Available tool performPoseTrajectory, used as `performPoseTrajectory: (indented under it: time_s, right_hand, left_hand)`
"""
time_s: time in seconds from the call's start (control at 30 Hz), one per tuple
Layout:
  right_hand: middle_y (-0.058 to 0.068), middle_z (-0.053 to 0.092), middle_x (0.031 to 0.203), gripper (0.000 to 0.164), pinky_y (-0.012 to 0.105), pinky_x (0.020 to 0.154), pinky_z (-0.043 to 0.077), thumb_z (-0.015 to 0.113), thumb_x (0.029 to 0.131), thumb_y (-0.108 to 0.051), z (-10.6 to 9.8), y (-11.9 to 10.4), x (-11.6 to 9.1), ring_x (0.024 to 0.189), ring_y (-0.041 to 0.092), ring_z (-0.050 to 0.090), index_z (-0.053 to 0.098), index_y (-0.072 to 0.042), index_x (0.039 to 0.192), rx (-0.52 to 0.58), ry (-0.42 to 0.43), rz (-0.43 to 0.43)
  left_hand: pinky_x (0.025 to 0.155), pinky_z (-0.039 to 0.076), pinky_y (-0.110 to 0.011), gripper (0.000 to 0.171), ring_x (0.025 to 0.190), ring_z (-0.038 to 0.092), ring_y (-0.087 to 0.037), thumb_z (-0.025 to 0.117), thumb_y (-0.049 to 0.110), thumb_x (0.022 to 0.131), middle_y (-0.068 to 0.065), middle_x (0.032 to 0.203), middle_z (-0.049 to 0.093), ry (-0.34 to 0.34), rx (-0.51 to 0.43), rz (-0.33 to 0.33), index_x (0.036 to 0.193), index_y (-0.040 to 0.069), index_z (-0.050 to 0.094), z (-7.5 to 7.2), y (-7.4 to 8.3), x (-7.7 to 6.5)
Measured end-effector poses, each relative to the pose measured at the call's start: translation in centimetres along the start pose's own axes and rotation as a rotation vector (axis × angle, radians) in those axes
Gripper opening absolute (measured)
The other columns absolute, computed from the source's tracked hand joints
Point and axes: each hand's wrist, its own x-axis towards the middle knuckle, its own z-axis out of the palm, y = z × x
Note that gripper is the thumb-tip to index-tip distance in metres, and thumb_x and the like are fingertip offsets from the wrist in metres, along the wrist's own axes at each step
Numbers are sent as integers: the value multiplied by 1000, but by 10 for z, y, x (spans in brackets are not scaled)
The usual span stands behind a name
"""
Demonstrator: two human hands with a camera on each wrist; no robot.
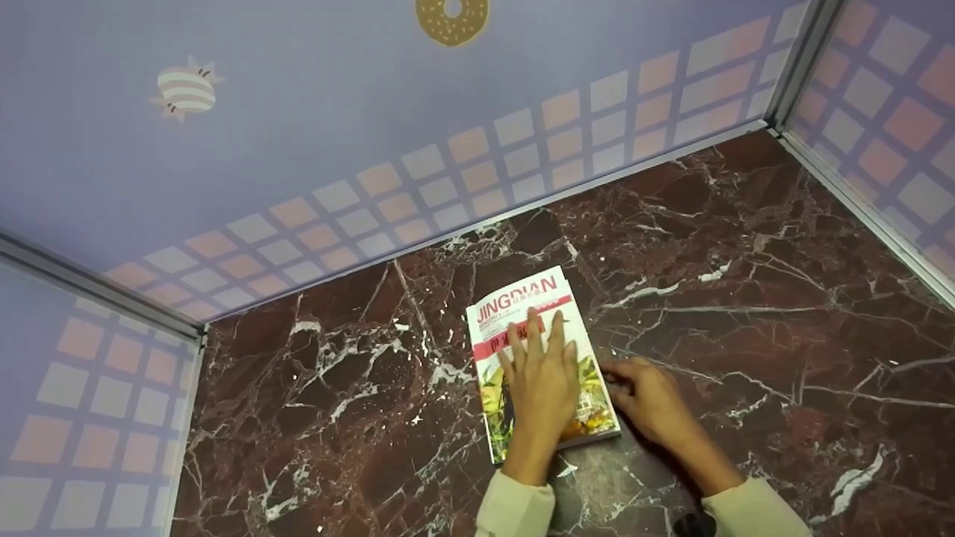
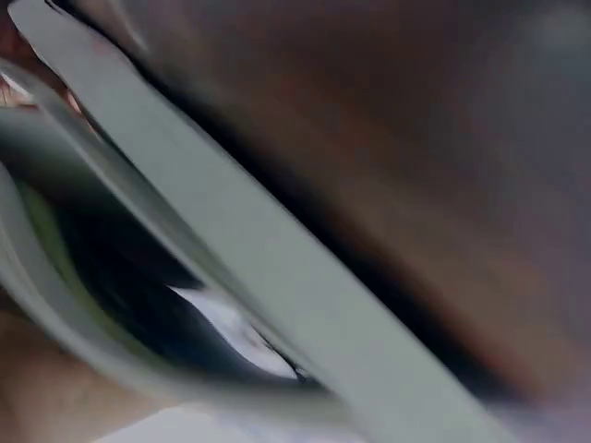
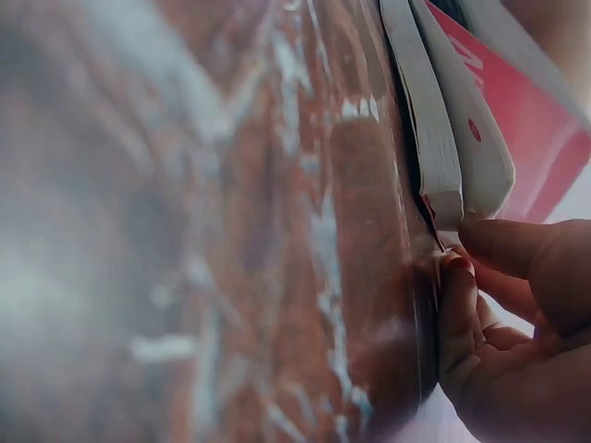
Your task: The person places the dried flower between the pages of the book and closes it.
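Observation:
A thick paperback book (image 1: 593, 403) lies on the marbled surface, its white cover printed with red "JINGDIAN" lettering and a yellow-green picture. Across the cover rests my left hand (image 1: 541, 388), fingers spread toward the title. At the book's right edge, my right hand (image 1: 649, 395) has its fingers curled. The right wrist view shows its thumb (image 3: 508, 245) and fingertips pinching at the corner of the page block (image 3: 434, 120), with part of a pink sheet (image 3: 526, 120) above. Close up in the left wrist view, the book's pale edges (image 2: 249, 240) stand apart with a dark gap between layers.
The dark red marbled surface (image 1: 336, 432) spreads around the book. Lilac panels with pink and white squares stand behind (image 1: 336, 134), at the left (image 1: 97, 403) and at the right (image 1: 895, 112), meeting it along pale metal strips. A dark object (image 1: 694, 524) shows by the right sleeve.

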Motion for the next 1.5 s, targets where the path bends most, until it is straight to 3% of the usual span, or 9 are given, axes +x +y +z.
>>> performPoseTrajectory:
  time_s: [0.1,0.27,0.67,0.97,1.3,1.5]
  right_hand:
    - [4,64,89,34,34,72,53,75,82,1,-2,-1,0,75,15,57,73,-3,116,2,-15,19]
    - [5,64,90,36,33,72,53,75,83,1,-2,-1,0,76,15,58,72,-4,119,5,-35,45]
    - [6,68,95,35,35,72,55,76,82,3,0,-1,-1,76,15,62,73,-1,117,-11,-17,10]
    - [8,67,97,40,36,74,55,74,81,6,-2,-2,-1,78,16,60,70,0,121,-1,-47,35]
    - [5,65,92,40,31,71,53,74,81,6,0,-2,-1,76,14,59,71,-1,120,11,-53,40]
    - [6,65,91,37,31,70,53,73,82,6,-2,-2,0,75,14,58,72,0,118,6,-35,23]
  left_hand:
    - [115,13,-73,52,150,12,-49,36,43,107,-14,167,16,-21,4,24,157,29,36,-4,-14,0]
    - [113,12,-76,57,150,6,-52,36,49,106,-16,168,9,-104,-1,21,159,30,29,-5,-22,-2]
    - [113,10,-76,63,151,-2,-50,40,52,104,-13,169,3,-228,30,-28,160,28,26,0,-21,-3]
    - [115,-3,-74,64,150,-14,-47,37,51,105,-10,169,-8,-328,-24,-55,162,30,17,-1,-22,1]
    - [116,-6,-72,63,150,-18,-44,32,53,105,-7,168,-15,-395,41,-96,162,34,10,2,-22,0]
    - [116,-7,-71,63,150,-20,-43,32,53,106,-6,168,-16,-403,32,-125,162,35,9,0,-16,1]
